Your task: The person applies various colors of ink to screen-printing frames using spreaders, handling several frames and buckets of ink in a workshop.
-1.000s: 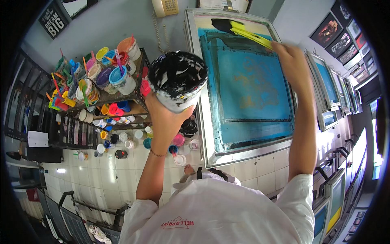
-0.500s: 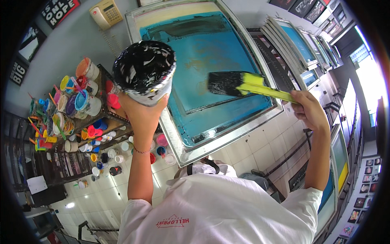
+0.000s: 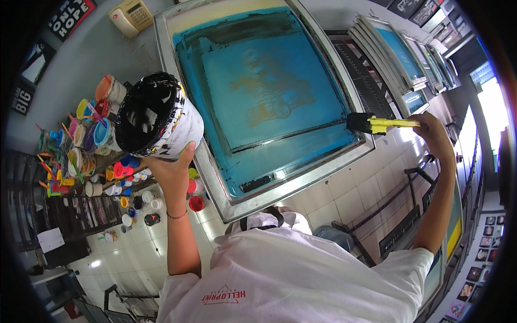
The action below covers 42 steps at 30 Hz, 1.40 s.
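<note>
My left hand (image 3: 173, 171) is closed round the lower side of a white tub (image 3: 187, 125), its rim and inside coated with glossy black ink (image 3: 141, 116). The tub tilts to the left, beside the left edge of a screen printing frame (image 3: 215, 195). The frame's blue-green mesh (image 3: 301, 70) carries dark ink smears and a faint brownish design. In my right hand (image 3: 435, 134) is the handle of a yellow ink spatula (image 3: 396, 123), its wide end thick with black ink. That end sits at or just over the frame's right edge.
On the left stands a rack with several colourful ink pots (image 3: 102, 134); more tubs are on the tiled floor (image 3: 140, 253). A beige telephone (image 3: 131, 17) is on the wall. Stacked screen frames (image 3: 390, 59) stand at the right. A grey stool (image 3: 334, 237) is behind me.
The tub has moved left and tipped further left. My right hand has drawn the spatula rightwards, from over the mesh to the frame's right edge.
</note>
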Motion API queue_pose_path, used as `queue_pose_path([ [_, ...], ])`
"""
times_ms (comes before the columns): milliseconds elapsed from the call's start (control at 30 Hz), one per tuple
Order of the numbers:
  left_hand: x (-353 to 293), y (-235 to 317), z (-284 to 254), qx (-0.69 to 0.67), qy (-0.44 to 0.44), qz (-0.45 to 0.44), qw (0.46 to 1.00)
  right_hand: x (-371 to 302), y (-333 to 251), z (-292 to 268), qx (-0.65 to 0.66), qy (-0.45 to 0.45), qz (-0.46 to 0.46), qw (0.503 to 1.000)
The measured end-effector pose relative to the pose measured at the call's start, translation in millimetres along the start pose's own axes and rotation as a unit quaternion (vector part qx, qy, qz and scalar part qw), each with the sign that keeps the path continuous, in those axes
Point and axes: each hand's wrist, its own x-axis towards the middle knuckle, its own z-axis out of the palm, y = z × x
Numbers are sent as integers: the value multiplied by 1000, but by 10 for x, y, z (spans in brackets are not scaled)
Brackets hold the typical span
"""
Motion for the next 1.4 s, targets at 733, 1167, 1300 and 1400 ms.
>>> queue_pose_path([
  [733, -188, 139, -371, 87, 28, -4, 996, 256, -1552, 530, 261, -81, -289, 917],
  [1167, 294, 545, 148, 247, -91, 203, 943, -882, -2341, -123, -238, 265, -518, 778],
  [1300, 401, 374, 57, 205, -52, 119, 970, -955, -2061, -249, -242, 241, -422, 840],
  [1400, 432, 218, -43, 119, -18, 42, 992, -841, -1663, -178, -90, 189, -257, 943],
])
